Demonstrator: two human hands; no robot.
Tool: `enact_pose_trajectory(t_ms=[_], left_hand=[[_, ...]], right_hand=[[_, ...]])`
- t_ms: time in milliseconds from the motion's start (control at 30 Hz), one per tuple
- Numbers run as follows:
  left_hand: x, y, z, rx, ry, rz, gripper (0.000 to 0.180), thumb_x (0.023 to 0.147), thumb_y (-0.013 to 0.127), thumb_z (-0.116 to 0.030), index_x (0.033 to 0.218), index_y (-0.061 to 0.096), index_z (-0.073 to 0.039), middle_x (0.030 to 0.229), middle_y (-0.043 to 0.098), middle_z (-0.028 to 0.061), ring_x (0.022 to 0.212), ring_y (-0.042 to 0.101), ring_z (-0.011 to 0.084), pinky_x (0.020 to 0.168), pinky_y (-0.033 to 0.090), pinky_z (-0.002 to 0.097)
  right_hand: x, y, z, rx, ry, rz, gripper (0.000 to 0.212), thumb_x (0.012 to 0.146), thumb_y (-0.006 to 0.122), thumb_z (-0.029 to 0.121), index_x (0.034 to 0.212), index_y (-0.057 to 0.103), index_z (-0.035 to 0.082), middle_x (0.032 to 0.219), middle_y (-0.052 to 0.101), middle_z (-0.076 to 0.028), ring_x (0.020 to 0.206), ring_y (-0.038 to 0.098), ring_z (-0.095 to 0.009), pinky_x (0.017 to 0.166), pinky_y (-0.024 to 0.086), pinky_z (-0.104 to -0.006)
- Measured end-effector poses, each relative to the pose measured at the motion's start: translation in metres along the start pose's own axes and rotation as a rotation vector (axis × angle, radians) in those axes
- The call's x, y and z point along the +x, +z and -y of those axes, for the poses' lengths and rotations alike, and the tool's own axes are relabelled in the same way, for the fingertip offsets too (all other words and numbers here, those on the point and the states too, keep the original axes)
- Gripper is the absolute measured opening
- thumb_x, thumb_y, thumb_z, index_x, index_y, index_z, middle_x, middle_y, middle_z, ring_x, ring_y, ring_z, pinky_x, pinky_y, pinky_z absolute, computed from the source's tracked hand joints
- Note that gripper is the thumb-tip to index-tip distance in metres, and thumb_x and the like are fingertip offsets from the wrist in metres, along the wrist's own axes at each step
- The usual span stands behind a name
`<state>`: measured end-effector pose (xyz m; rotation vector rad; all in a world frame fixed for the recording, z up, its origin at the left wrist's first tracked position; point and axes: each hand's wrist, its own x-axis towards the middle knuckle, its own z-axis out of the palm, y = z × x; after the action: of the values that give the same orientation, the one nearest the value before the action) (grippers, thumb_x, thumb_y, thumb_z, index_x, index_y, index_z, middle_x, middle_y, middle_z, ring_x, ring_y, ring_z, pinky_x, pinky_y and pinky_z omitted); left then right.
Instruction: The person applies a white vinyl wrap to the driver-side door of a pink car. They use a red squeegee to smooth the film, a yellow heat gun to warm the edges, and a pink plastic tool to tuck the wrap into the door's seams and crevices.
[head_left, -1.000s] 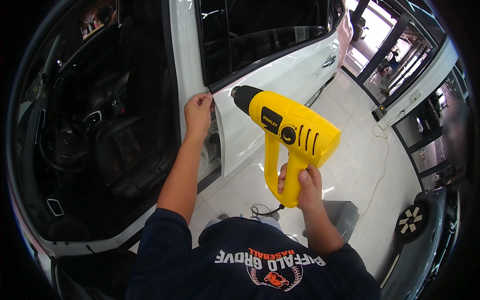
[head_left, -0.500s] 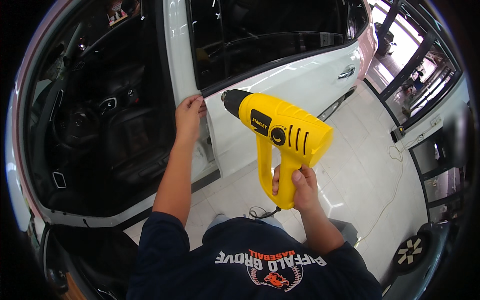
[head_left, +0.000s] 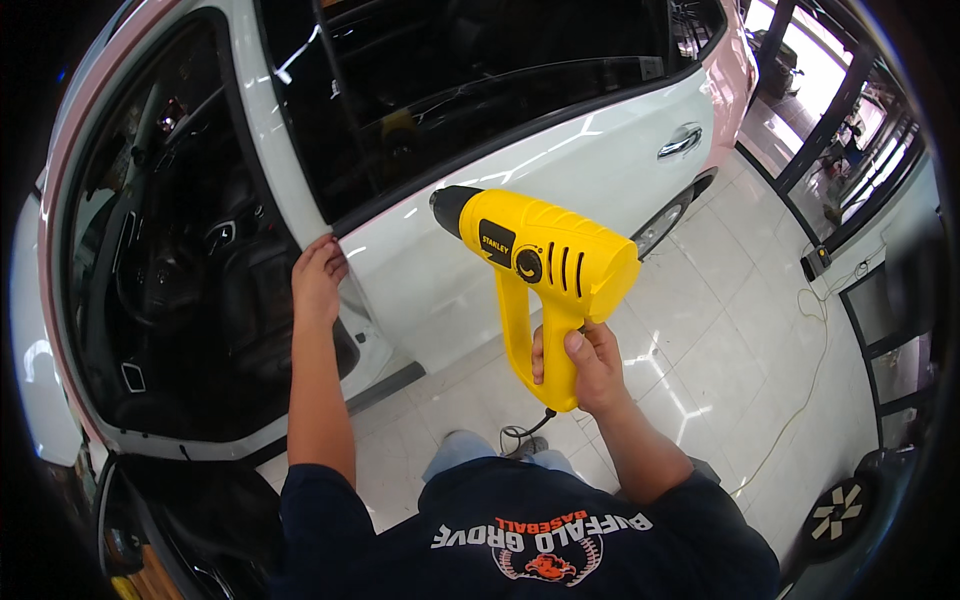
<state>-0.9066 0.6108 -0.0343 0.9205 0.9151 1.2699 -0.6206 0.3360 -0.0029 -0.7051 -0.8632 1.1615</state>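
My right hand [head_left: 597,368] is wrapped round the grip of a yellow heat gun [head_left: 600,262]. Its black nozzle [head_left: 455,212] points left, towards the car, and stands apart from my left hand. At the upper front corner of the white rear door [head_left: 470,270], just below the window line, my left hand [head_left: 318,280] has its fingers bent and closed on the door's front edge. Whether a thin film lies between those fingers cannot be made out. Pink shows along the window line and on the car's rear.
Left of my arm is the front door opening, with a dark seat and steering wheel [head_left: 160,268] inside. A black power cord [head_left: 525,428] hangs from the gun. Pale floor tiles [head_left: 740,330] carry a long cable [head_left: 800,400]. A dark wheel [head_left: 836,510] is at lower right.
The view has shifted, and the door edge with my left hand on it now appears further left and lower. The heat gun has shifted slightly left, still in my right hand.
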Motion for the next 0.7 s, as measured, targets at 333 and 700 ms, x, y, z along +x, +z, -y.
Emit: enact_pose_trajectory(t_ms=[333, 700], left_hand=[[-0.006, 0.002, -0.004, -0.023, 0.033, -0.044, 0.024, 0.095, 0.056, -0.011, 0.117, 0.059, -0.002, 0.097, 0.064, 0.0055, 0.085, 0.062, 0.0164, 0.075, 0.051, 0.0309], [-0.015, 0.004, -0.003, -0.14, 0.017, -0.028, 0.046, 0.101, 0.047, -0.045, 0.119, 0.059, -0.005, 0.102, 0.061, 0.004, 0.091, 0.059, 0.0173, 0.085, 0.046, 0.033]], right_hand=[[0.025, -0.04, 0.032, -0.107, -0.102, -0.179, 0.04, 0.099, 0.055, 0.034, 0.123, 0.047, 0.003, 0.093, 0.061, -0.014, 0.071, 0.062, -0.019, 0.064, 0.054, -0.0329], [0.06, -0.098, 0.07, -0.159, -0.156, -0.288, 0.036, 0.1, 0.051, 0.033, 0.12, 0.047, 0.004, 0.09, 0.061, -0.011, 0.068, 0.061, -0.017, 0.063, 0.053, -0.0323]])
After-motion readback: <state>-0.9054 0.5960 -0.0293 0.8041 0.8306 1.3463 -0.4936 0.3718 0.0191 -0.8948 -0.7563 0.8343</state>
